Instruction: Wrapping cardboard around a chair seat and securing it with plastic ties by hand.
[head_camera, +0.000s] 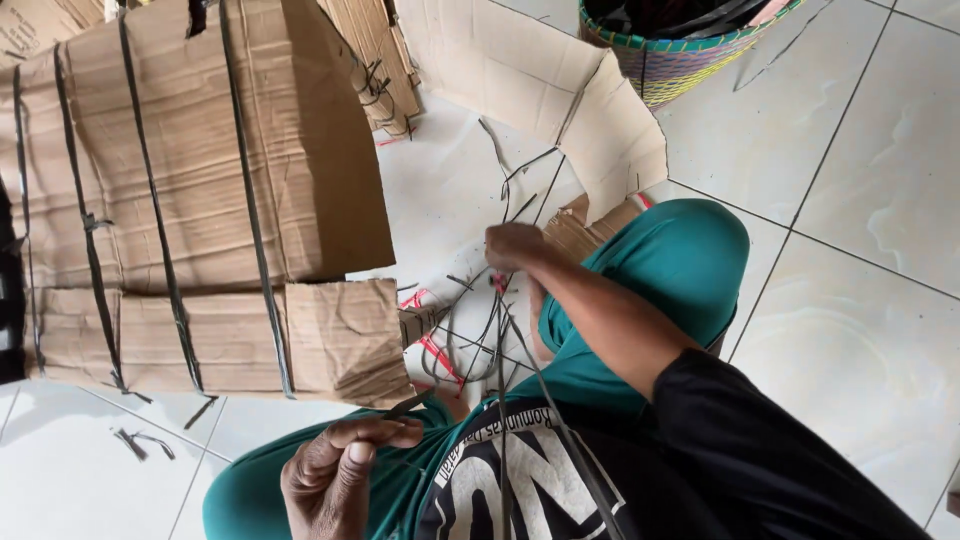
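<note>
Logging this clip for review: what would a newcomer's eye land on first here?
First, the big bundle of flattened cardboard bound with dark plastic straps, filling the upper left. Next, the tangle of loose strap pieces on the white tiled floor at centre, where the right hand reaches in while the left hand pinches a strap end at the bottom. A colourful woven basket sits at the top right.
</note>
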